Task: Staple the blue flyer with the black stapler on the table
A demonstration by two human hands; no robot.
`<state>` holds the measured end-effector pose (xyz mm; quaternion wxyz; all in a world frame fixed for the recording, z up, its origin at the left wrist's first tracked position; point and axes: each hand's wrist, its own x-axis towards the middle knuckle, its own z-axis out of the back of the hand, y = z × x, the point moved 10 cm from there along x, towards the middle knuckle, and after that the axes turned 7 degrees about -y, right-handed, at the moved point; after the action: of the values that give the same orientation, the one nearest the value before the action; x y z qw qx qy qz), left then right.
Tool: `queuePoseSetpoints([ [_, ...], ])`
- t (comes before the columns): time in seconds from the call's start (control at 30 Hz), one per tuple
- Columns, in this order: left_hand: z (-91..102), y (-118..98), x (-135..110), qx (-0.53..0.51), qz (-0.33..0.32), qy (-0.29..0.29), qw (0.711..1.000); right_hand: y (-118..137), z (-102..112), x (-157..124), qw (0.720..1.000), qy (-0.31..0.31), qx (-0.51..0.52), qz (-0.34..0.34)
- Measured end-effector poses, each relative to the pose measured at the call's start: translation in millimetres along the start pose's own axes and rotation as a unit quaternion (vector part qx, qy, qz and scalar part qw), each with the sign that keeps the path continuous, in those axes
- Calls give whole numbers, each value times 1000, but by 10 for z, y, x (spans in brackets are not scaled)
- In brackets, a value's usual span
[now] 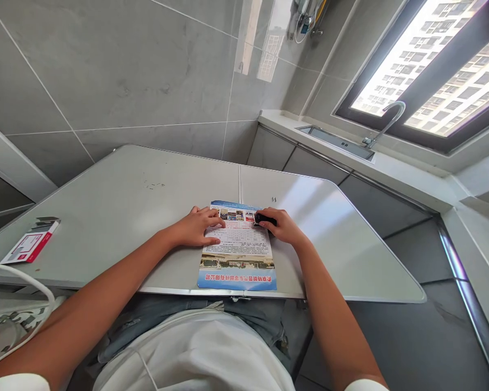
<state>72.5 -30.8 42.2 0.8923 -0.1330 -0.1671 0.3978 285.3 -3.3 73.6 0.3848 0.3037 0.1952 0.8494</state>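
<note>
A printed leaflet (238,247) with blue bands and rows of small photos lies on the white table in front of me, its large red lettering upside down to me. My left hand (198,227) rests on the leaflet's left side, fingers spread and holding it flat. In my right hand (283,224) is a small black stapler (264,219), gripped at the leaflet's upper right edge. The stapler's front end lies over the paper; my fingers hide part of its body.
The folding table (175,179) has a seam down its middle. Tiny staple-like bits (155,185) lie at its far left, with a few more metal pieces (274,199) beyond my right hand. A red-and-white box (32,241) sits at the left edge. A sink (338,142) is behind, right.
</note>
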Motion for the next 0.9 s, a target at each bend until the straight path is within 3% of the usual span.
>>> queuePoseSetpoints([
  [0.9, -11, -53, 6, -11, -6, -4, 1000, 89, -131, 26, 995, 33, -87, 16],
])
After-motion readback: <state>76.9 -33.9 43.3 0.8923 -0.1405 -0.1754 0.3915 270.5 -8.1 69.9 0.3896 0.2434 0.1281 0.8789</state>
